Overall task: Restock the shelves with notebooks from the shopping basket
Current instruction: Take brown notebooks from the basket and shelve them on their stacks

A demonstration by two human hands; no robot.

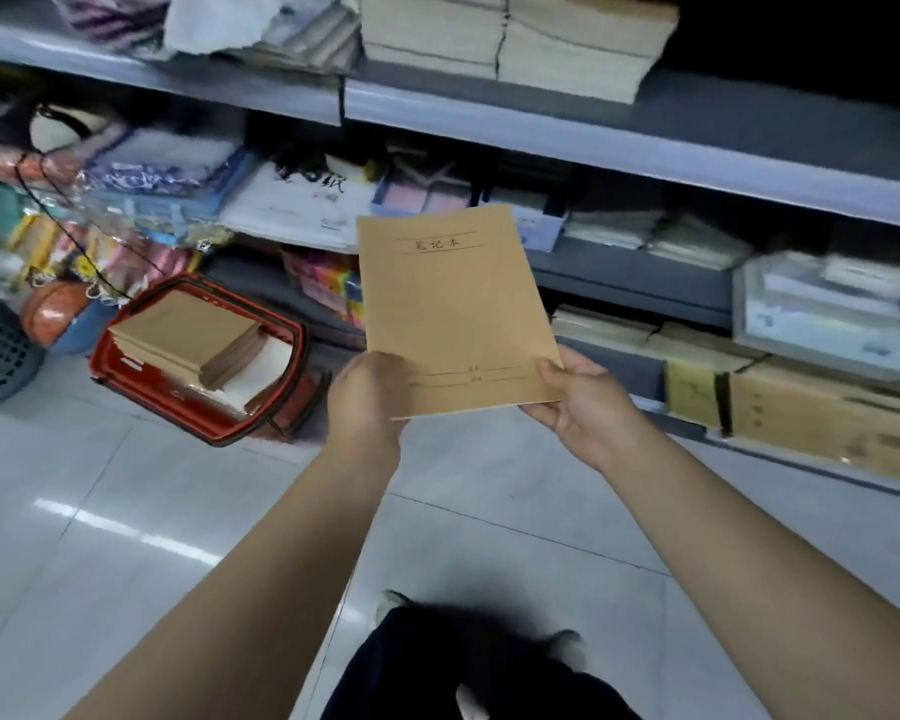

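Sitting on the floor [74, 511] at the left, close against the shelving, the red shopping basket [106, 362] keeps its load within reach: a thick pile of brown notebooks [183, 324] lies flat inside, so plenty of the restocking looks yet to do

Just right of it, the left grip [367, 397] holds the lower left corner of a single brown notebook [453, 309], back of the hand toward the camera and fingers curled round the edge. That notebook is held up in the air in front of the shelves, cover facing the person and title line uppermost, probably so it can be checked and squared before it goes in. The right grip [578, 402] pinches the lower right corner, thumb on the cover and fingers underneath; a hold at both corners keeps the thin book from flopping

Further right, the grey shelf [645, 283] and the one below carry flat piles of paper goods [609, 324], a likely destination, though which pile matches is too blurred to tell
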